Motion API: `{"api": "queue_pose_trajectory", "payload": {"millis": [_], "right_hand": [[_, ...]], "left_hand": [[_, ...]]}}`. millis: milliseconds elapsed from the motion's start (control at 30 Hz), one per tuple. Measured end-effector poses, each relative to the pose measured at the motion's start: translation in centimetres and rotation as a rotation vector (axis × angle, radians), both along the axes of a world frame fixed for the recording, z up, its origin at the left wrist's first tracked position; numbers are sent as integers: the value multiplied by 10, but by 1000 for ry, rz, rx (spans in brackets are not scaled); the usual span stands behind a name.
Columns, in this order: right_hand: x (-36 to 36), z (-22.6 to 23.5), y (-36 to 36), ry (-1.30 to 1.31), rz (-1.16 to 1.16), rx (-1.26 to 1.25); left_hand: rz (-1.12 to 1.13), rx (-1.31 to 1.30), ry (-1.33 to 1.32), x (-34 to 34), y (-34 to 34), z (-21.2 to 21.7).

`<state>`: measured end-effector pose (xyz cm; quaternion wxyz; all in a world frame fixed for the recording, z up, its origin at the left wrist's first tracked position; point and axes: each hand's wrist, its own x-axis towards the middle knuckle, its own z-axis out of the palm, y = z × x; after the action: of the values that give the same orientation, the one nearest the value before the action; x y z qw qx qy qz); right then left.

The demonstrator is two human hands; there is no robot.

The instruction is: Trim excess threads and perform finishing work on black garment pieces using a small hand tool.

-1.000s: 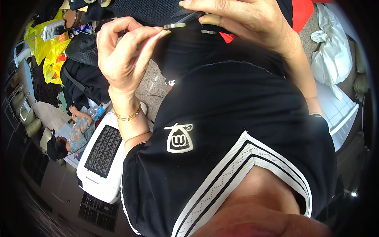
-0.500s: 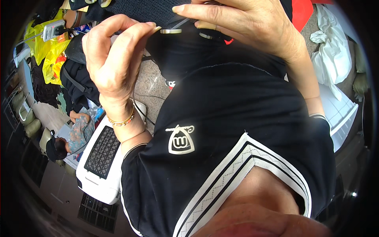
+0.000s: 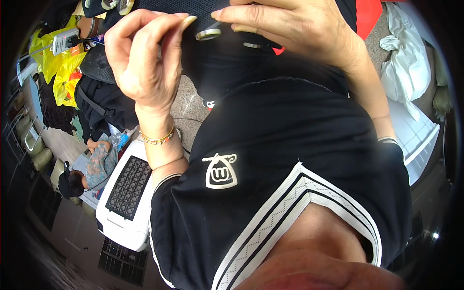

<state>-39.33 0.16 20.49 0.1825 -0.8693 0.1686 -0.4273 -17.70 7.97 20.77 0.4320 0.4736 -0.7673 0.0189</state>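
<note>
My left hand (image 3: pixel 145 60) is raised at the upper left, thumb and forefinger pinched together; anything between them is too small to make out. Just right of those fingertips, apart from them, is a pale, shiny, round button-like disc (image 3: pixel 208 34), tilted against dark cloth. A thin greyish strip runs from near it toward my right hand (image 3: pixel 295 29). That hand's fingers are bent together at the top edge, and what they grip is hidden. A second pale disc (image 3: pixel 252 45) shows below them. Black knitted fabric (image 3: pixel 169 6) lies behind both hands.
Several shiny round pieces (image 3: pixel 126 6) lie at the top left. Beyond are yellow plastic bags (image 3: pixel 67 79), a power strip (image 3: pixel 65 41), a black bag (image 3: pixel 99 99) and a white case with a black grille (image 3: pixel 123 232). Another person (image 3: pixel 99 164) sits far left. A white bag (image 3: pixel 408 63) lies right.
My left fingertips have moved up, away from the disc, still pinched. The disc has tilted and shows more of its face. My right hand has barely moved.
</note>
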Motion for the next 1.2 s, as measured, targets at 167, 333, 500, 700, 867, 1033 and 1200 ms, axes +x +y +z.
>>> {"api": "queue_pose_trajectory", "payload": {"millis": [167,333,500,700,867,1033,1200], "right_hand": [[-9,-14,-16,-33,50,-50],[-31,-9,-22,-53,-8,126],[-30,-13,-18,-119,-12,243],[-24,-20,-15,-162,71,332],[-23,-25,-11,-85,9,351],[-17,-27,-7,-86,42,321],[-14,-26,-7,-96,42,368]], "left_hand": [[20,39,-230,4,2,8],[-104,-58,-277,26,-20,0],[-75,-101,-134,47,-53,6],[-11,-13,-42,77,-83,-16],[-23,90,75,73,-86,-21],[-62,118,309,73,-66,-18],[80,61,421,72,-42,-20]]}}
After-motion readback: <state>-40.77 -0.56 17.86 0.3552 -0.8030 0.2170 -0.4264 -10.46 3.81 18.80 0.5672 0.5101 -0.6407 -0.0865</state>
